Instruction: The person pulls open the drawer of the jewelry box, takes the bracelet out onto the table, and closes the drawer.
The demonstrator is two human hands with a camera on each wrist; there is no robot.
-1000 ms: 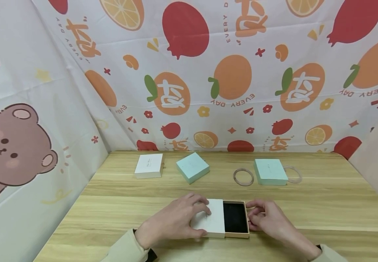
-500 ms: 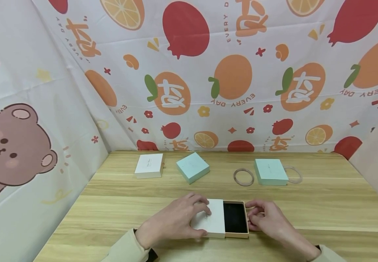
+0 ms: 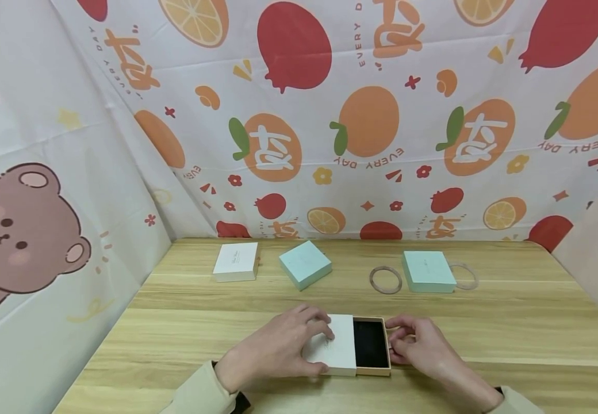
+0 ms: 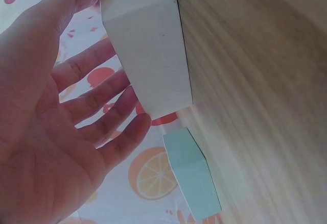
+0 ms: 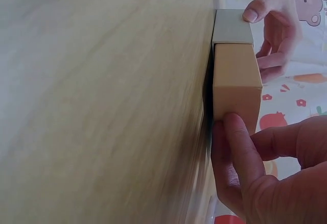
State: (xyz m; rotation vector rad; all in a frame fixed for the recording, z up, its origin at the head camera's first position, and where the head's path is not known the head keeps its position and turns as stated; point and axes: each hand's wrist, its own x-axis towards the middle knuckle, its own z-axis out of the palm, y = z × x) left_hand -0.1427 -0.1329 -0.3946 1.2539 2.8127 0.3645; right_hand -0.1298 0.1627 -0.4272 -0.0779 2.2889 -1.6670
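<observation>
A white slide-out gift box lies on the table in the head view, its tan drawer partly out to the right and lined with black foam. My left hand rests over the white sleeve. Its thumb touches the near edge and its fingers lie across the top; in the left wrist view the palm stands off the box. At the drawer's end, my right hand pinches with thumb and finger together, while another finger touches the far corner. Those fingertips hide what lies between them.
Behind stand another white box, a mint box turned at an angle, and a second mint box. One bangle lies left of that second mint box, another bangle to its right. Patterned cloth hangs behind the table.
The drawer has slid slightly left into the sleeve, and my right hand has moved left with it. My left hand has stayed on the sleeve.
</observation>
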